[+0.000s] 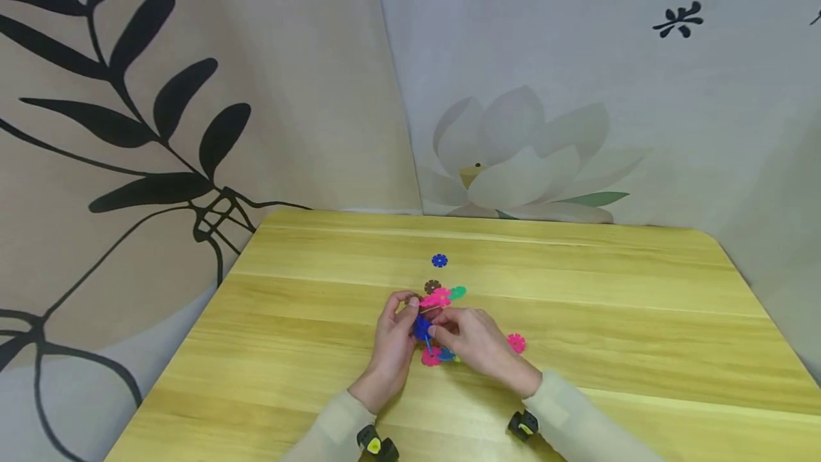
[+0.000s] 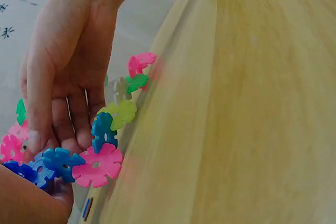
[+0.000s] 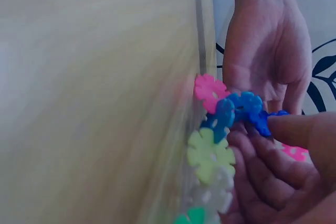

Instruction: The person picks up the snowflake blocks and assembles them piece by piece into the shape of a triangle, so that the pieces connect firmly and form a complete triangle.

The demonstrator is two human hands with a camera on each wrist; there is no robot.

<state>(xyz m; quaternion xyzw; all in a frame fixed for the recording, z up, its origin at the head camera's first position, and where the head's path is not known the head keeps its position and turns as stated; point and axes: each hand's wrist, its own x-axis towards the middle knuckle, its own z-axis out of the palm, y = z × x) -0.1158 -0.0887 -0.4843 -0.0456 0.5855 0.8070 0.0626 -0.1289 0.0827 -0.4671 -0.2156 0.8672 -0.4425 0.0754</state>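
Note:
A chain of slotted plastic snowflake discs hangs between both hands over the table. In the left wrist view it runs from a pink disc (image 2: 97,165) through a teal-blue disc (image 2: 103,131) and a yellow disc (image 2: 119,113) to white, green and pink ones. My left hand (image 1: 394,337) holds the chain at its blue and pink end, with the thumb against it. My right hand (image 1: 477,341) pinches a dark blue disc (image 3: 260,123) from the other side. The right fingers partly hide that joint. A hot-pink piece (image 1: 437,297) and a green disc (image 1: 457,293) show above the fingers.
A loose blue disc (image 1: 439,260) lies farther back on the wooden table (image 1: 609,291). Close beyond the hands sits a brown disc (image 1: 432,286). Another pink disc (image 1: 516,343) shows past the right wrist. Printed cloth (image 1: 545,55) hangs behind the table's back edge.

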